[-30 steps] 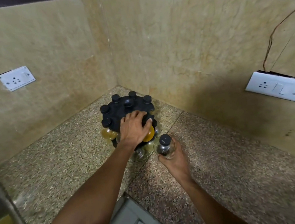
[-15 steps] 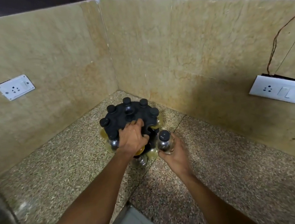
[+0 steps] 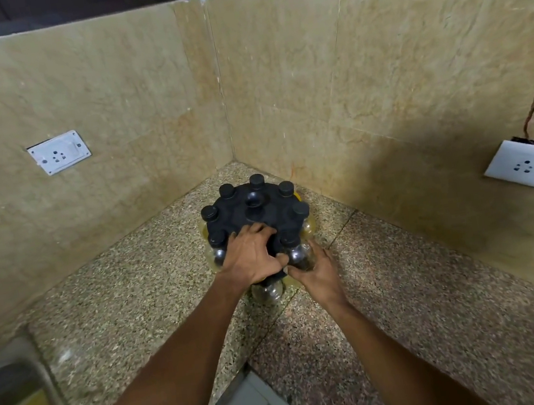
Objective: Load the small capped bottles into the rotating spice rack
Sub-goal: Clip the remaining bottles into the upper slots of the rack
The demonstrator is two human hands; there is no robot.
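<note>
**Bottle at the rack's rim, about to seat**

At the counter's far corner, where the two stone walls meet, the black rotating spice rack (image 3: 255, 214) stands on the speckled counter (image 3: 130, 306). Capped bottles already ring its top plate from about 8 o'clock round through 12 to 3 o'clock.

At the rack's 5 o'clock edge the right hand (image 3: 318, 273) grips a small capped bottle (image 3: 299, 254) from below and behind, fingers curled round its rounded glass body. The bottle stands roughly upright, long axis vertical, black cap uppermost and level with the plate. Whether its neck is already in a slot or just beside one I cannot tell; the hands hide that spot.

The left hand (image 3: 253, 254) lies over the near side of the plate at about 6 o'clock, fingers spread and bent onto the black top, holding nothing but the rack itself, apparently steadying it. Its thumb touches the bottle's side.

The move to come likely turns on this: the open slot lies just toward 11 o'clock from the right hand, so the bottle must slide inward, kept upright. Another clear bottle (image 3: 267, 291) hangs lower, beneath the left wrist.
</note>
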